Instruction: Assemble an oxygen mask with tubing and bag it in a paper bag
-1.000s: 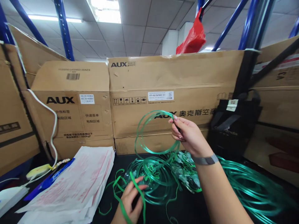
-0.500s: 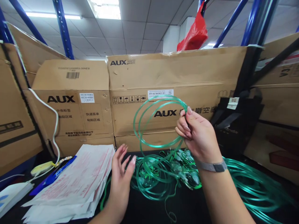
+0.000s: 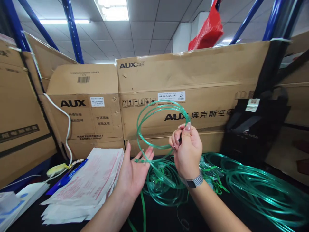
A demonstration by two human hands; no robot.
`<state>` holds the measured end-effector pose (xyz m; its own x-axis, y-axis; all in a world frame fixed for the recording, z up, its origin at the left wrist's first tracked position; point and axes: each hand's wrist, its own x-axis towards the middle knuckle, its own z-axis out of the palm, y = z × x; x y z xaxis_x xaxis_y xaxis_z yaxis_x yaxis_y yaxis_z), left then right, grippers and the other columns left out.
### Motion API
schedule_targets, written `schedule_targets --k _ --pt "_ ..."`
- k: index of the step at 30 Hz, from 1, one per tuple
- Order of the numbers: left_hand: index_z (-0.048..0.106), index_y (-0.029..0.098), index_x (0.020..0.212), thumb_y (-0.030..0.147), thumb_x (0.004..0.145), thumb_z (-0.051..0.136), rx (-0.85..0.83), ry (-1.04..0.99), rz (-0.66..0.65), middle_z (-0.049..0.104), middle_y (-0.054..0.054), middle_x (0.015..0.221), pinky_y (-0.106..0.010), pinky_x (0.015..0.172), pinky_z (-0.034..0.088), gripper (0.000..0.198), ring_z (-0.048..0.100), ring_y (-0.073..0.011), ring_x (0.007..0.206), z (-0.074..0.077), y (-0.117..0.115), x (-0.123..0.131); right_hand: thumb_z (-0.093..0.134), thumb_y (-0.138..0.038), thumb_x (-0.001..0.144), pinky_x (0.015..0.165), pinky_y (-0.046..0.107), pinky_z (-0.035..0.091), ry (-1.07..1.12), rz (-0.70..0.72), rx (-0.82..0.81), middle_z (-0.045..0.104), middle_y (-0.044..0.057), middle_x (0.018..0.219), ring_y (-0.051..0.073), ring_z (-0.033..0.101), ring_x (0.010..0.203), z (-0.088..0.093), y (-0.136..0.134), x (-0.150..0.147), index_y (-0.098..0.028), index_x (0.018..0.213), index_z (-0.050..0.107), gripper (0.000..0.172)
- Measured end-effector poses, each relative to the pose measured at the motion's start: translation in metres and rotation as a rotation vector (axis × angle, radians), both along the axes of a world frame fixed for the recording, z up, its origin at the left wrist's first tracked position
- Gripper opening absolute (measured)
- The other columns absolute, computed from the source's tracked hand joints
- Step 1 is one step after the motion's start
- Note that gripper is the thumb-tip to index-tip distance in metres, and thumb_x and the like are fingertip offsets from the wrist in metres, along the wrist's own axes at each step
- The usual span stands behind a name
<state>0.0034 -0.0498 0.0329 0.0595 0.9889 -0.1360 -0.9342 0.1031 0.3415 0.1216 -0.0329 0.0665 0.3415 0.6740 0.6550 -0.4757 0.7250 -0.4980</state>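
My right hand (image 3: 187,141) pinches a loosely coiled length of clear green tubing (image 3: 138,129), its loops hanging upright to the left of my fingers. Palm up and fingers spread, my left hand (image 3: 136,170) is at the lower left of the coil. One end of the tubing, with a small fitting, crosses at the left fingers; whether it rests on them is hard to tell. Below, on the dark surface, lies a pile of green tubing with clear plastic parts and green straps (image 3: 161,183). A larger coil of green tubing (image 3: 256,183) spreads out at the right.
A stack of white printed paper bags (image 3: 89,180) lies at the left, beside a blue strip and a white cable (image 3: 69,129). Cardboard boxes (image 3: 202,74) wall the back. A black bag (image 3: 256,132) stands at the right, and a red plastic bag (image 3: 207,29) hangs above.
My right hand has moved left and slightly down with the coil. My left hand has turned palm up and come closer, to the tubing's end. The view has shifted a little.
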Motion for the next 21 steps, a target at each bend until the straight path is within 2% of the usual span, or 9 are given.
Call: schedule_targets --k 3,6,8,11,13,16,17,19,21 --pt "0.037 0.004 0.118 0.037 0.085 0.047 0.071 -0.014 0.039 0.051 -0.025 0.115 -0.037 0.073 0.058 0.047 0.056 -0.0296 0.106 0.009 -0.001 -0.009 0.048 -0.037 0.087 0.038 0.019 0.029 -0.046 0.028 -0.016 0.038 -0.009 0.05 0.005 0.031 0.037 -0.004 -0.002 -0.006 -0.022 0.075 0.049 0.019" --pt "0.046 0.011 0.11 0.032 0.089 0.041 0.099 -0.003 0.145 0.053 -0.018 0.115 -0.035 0.073 0.057 0.03 0.058 -0.0251 0.104 0.019 -0.001 -0.024 0.049 -0.04 0.085 0.036 0.019 0.029 -0.172 0.18 -0.046 0.042 -0.008 0.051 0.005 0.033 0.037 -0.009 -0.004 -0.014 -0.023 0.077 0.049 0.019" --pt "0.049 0.011 0.102 0.036 0.088 0.042 0.089 0.002 0.19 0.057 -0.015 0.105 -0.035 0.072 0.057 0.03 0.061 -0.0222 0.096 0.023 -0.001 -0.033 0.048 -0.04 0.085 0.035 0.018 0.028 -0.221 0.262 -0.051 0.043 -0.008 0.053 0.005 0.034 0.036 -0.012 -0.004 -0.02 -0.023 0.078 0.049 0.019" --pt "0.051 0.01 0.086 0.049 0.082 0.044 0.061 0.018 0.17 0.059 -0.009 0.082 -0.034 0.067 0.056 0.039 0.062 -0.0175 0.075 0.023 -0.001 -0.036 0.049 -0.04 0.085 0.035 0.018 0.028 -0.208 0.273 -0.05 0.042 -0.009 0.053 0.005 0.034 0.036 -0.018 -0.002 -0.027 -0.022 0.077 0.048 0.019" --pt "0.05 0.013 0.078 0.049 0.08 0.046 0.114 0.066 0.204 0.055 -0.002 0.069 -0.029 0.058 0.054 0.036 0.058 -0.0124 0.06 0.02 -0.002 -0.033 0.05 -0.041 0.084 0.035 0.018 0.029 -0.201 0.269 -0.066 0.042 -0.009 0.052 0.005 0.035 0.036 -0.021 -0.001 -0.029 -0.022 0.076 0.048 0.021" --pt "0.052 0.015 0.072 0.027 0.083 0.051 0.27 0.178 0.329 0.041 0.008 0.048 -0.016 0.042 0.04 0.016 0.042 -0.0039 0.038 0.017 -0.003 -0.029 0.051 -0.044 0.083 0.036 0.019 0.033 -0.219 0.316 -0.096 0.043 -0.009 0.052 0.006 0.038 0.037 -0.023 0.001 -0.03 -0.022 0.075 0.048 0.023" --pt "0.052 0.014 0.07 0.02 0.084 0.049 0.307 0.199 0.34 0.035 0.01 0.043 -0.014 0.039 0.035 0.015 0.035 -0.0024 0.033 0.017 -0.002 -0.029 0.05 -0.044 0.083 0.038 0.02 0.035 -0.228 0.341 -0.1 0.044 -0.008 0.052 0.007 0.04 0.038 -0.023 0.001 -0.031 -0.022 0.074 0.048 0.024" --pt "0.053 0.012 0.067 0.013 0.088 0.041 0.34 0.193 0.311 0.026 0.011 0.037 -0.013 0.036 0.029 0.024 0.026 -0.0012 0.028 0.017 -0.001 -0.033 0.049 -0.043 0.084 0.046 0.023 0.04 -0.244 0.376 -0.086 0.045 -0.007 0.053 0.008 0.044 0.043 -0.025 0.0 -0.033 -0.021 0.07 0.05 0.026" --pt "0.052 0.011 0.066 0.012 0.093 0.03 0.313 0.14 0.284 0.026 0.011 0.035 -0.012 0.036 0.029 0.035 0.025 -0.0009 0.027 0.017 0.0 -0.039 0.048 -0.042 0.085 0.06 0.026 0.044 -0.251 0.383 -0.055 0.05 -0.004 0.057 0.011 0.052 0.056 -0.029 -0.003 -0.038 -0.019 0.066 0.052 0.03"
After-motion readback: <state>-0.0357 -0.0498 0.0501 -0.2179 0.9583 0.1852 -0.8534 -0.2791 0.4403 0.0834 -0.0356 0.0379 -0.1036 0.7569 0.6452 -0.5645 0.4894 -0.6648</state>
